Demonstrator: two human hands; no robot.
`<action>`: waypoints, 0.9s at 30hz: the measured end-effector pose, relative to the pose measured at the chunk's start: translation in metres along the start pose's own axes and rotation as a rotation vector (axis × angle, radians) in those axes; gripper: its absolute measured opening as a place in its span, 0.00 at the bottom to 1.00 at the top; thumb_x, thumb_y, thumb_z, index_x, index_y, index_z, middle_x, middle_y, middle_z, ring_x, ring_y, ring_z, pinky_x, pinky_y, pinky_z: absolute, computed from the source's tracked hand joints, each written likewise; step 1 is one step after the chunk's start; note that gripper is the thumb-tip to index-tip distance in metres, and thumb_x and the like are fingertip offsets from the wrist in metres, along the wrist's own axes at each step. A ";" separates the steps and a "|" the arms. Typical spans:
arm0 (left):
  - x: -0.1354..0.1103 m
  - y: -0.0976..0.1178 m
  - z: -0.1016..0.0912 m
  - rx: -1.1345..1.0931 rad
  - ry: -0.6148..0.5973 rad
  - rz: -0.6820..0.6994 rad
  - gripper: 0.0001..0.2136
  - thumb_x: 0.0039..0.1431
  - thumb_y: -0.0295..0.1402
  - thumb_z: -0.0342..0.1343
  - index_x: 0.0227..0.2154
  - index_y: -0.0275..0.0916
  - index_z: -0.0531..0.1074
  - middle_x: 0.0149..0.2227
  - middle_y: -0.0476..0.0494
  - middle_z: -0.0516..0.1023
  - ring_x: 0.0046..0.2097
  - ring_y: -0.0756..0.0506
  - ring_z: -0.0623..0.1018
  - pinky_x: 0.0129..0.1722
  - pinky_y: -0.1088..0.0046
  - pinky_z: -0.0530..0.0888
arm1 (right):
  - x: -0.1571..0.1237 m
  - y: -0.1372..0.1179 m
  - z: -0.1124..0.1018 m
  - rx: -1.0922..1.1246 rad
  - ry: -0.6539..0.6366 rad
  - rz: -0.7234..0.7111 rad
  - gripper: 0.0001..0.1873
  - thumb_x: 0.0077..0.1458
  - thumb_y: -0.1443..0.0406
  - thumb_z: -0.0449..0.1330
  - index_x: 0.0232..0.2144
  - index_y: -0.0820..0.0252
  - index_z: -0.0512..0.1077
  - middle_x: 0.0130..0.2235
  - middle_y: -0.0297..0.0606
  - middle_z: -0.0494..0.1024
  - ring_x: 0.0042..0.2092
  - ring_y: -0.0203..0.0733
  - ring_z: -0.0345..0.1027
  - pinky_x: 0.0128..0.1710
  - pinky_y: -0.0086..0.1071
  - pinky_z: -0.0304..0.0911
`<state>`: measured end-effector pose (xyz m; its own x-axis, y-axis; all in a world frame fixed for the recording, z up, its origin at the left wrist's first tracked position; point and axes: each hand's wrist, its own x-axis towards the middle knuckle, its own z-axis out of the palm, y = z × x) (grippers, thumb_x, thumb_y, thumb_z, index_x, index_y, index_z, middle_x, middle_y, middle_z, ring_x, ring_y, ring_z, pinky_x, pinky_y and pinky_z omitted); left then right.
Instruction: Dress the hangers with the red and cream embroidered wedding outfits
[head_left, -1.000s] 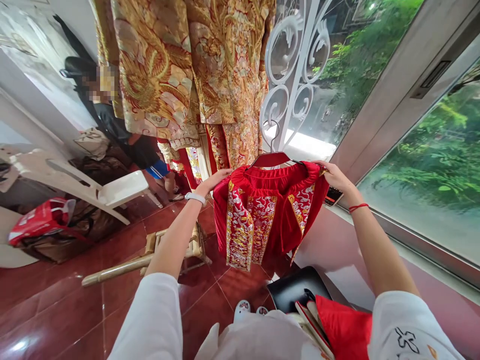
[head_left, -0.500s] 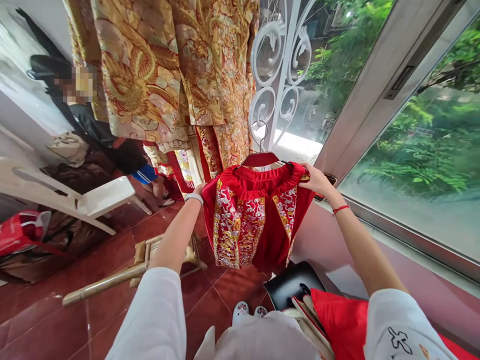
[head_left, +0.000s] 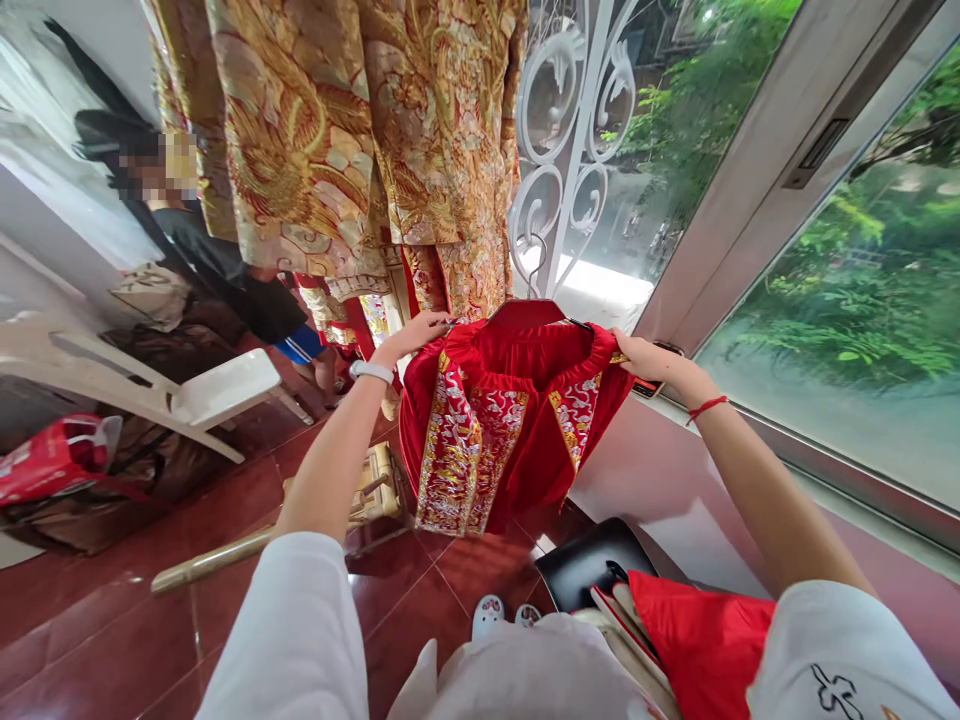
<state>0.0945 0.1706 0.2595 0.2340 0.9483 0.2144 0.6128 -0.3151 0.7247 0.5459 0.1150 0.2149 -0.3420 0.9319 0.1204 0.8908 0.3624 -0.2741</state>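
A red embroidered skirt (head_left: 510, 420) with gold and white panels hangs from a red hanger (head_left: 529, 310) in front of me. My left hand (head_left: 420, 332) pinches the left end of its waistband. My right hand (head_left: 641, 357) grips the right end of the waistband, fingers curled round the cloth. The hanger's metal hook rises toward a white scrolled window grille (head_left: 570, 140).
Gold embroidered robes (head_left: 360, 140) hang above left. A person in black (head_left: 217, 270) sits behind them by a white plastic chair (head_left: 172, 385). A folded wooden stool (head_left: 322, 510) lies on the red tile floor. A black case (head_left: 592, 565) and red cloth (head_left: 697, 640) sit near my lap. A phone (head_left: 651, 384) lies on the window sill.
My left hand has come up from behind the skirt's left edge onto the waistband by the hanger. The skirt shifted slightly left and spread wider.
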 end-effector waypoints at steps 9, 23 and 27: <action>0.016 0.028 -0.059 0.410 -0.219 0.414 0.17 0.67 0.35 0.48 0.50 0.40 0.78 0.53 0.42 0.80 0.57 0.41 0.75 0.65 0.61 0.65 | -0.005 0.009 -0.006 0.112 0.047 -0.036 0.25 0.44 0.72 0.54 0.48 0.52 0.64 0.40 0.40 0.82 0.40 0.53 0.76 0.37 0.40 0.73; -0.041 -0.033 -0.024 0.162 -0.246 0.269 0.27 0.65 0.42 0.48 0.64 0.38 0.65 0.65 0.36 0.70 0.64 0.39 0.71 0.64 0.62 0.68 | -0.030 -0.001 -0.004 0.140 0.175 -0.047 0.31 0.55 0.66 0.54 0.62 0.53 0.63 0.52 0.43 0.80 0.50 0.57 0.76 0.50 0.48 0.73; -0.043 -0.036 -0.030 0.204 -0.184 0.268 0.26 0.62 0.43 0.53 0.60 0.38 0.70 0.61 0.37 0.74 0.60 0.38 0.74 0.63 0.62 0.68 | -0.032 -0.002 -0.010 0.278 0.125 -0.037 0.24 0.59 0.61 0.53 0.57 0.52 0.71 0.52 0.39 0.81 0.52 0.54 0.75 0.52 0.45 0.73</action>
<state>0.0398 0.1424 0.2440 0.5267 0.8143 0.2441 0.6447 -0.5698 0.5097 0.5582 0.0845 0.2207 -0.3180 0.9155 0.2465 0.7565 0.4017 -0.5161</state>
